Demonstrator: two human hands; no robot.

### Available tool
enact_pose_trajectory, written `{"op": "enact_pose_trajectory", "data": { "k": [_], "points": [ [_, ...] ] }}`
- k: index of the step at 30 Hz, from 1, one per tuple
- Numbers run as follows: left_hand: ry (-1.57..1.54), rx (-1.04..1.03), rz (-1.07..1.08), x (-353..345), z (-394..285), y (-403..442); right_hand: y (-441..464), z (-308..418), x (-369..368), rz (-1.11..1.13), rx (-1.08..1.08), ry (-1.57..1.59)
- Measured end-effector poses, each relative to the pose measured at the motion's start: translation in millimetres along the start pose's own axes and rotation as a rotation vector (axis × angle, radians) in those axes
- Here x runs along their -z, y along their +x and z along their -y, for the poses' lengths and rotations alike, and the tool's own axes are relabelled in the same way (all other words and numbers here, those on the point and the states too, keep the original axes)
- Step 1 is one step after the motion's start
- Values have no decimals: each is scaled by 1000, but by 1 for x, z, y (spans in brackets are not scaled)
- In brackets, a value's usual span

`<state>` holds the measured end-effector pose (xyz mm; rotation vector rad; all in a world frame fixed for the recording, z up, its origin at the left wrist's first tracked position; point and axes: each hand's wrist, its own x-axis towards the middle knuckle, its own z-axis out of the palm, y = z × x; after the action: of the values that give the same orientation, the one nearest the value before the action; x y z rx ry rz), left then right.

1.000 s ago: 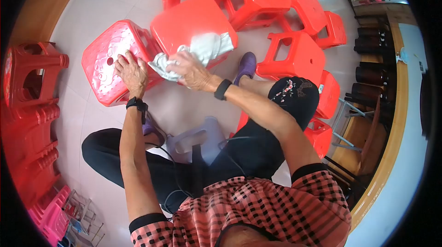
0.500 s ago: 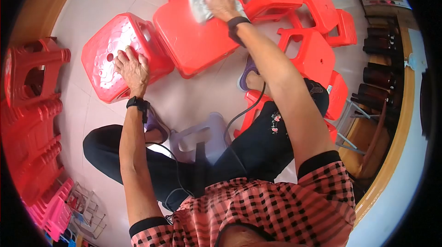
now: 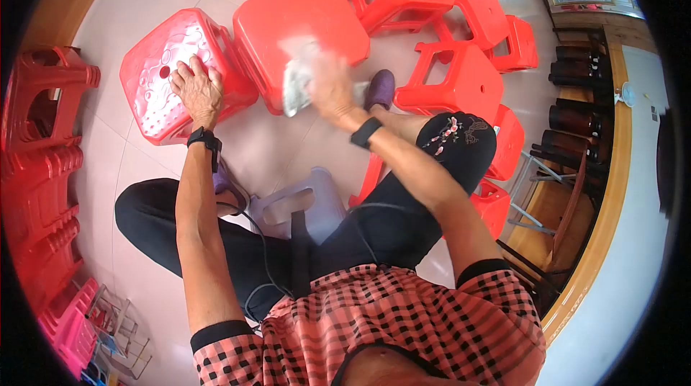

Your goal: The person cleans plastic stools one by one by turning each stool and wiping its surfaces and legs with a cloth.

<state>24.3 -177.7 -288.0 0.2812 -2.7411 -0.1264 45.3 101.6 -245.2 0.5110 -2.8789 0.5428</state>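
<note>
My left hand lies with fingers spread on the patterned seat of a red plastic stool, near the hole in its middle. Just right of it stands a second red stool with a smooth seat. At that seat's near edge, my right hand has its fingers closed on a whitish cloth. Motion blurs both the hand and the cloth. Part of the cloth hangs down past the stool's edge.
More red stools stand to the right and behind. Stacked red stools line the left side, with pink ones below them. Between my legs is a grey-purple stool. Dark chairs stand along the right wall.
My right hand has drawn the cloth from the far right part of the smooth stool to its near edge. My left hand stays on the patterned stool. The view has shifted slightly.
</note>
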Motion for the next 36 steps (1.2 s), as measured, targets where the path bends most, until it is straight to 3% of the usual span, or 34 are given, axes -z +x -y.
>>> {"op": "enact_pose_trajectory", "data": {
  "k": [2,6,10,13,20,23,27,29,31,33,35,36],
  "points": [
    [-22,8,20,2,-1,0,4,43,-1,-46,34,15],
    [-35,1,46,7,-1,0,31,59,-6,36,114,144],
    [-21,-14,3,-1,2,-1,43,-5,-12,-55,133,92],
    [-112,41,170,11,1,2,48,-54,22,-103,73,-126],
    [-53,24,59,1,3,0,118,-107,10,13,-705,-136],
    [-68,24,46,-3,5,-1,154,-75,-10,-51,-668,-109],
    [-56,20,93,3,4,-1,195,-11,-40,4,-418,-27],
    [-89,21,93,1,5,0,222,19,-63,-10,-306,163],
    [-109,8,100,1,6,0,249,54,-73,146,-202,459],
    [-130,18,105,-1,6,0,258,92,-112,12,30,458],
    [-146,26,95,-3,6,-1,249,128,-125,154,332,69],
    [-172,28,94,0,6,-1,241,132,-118,191,374,95]
  ]
}}
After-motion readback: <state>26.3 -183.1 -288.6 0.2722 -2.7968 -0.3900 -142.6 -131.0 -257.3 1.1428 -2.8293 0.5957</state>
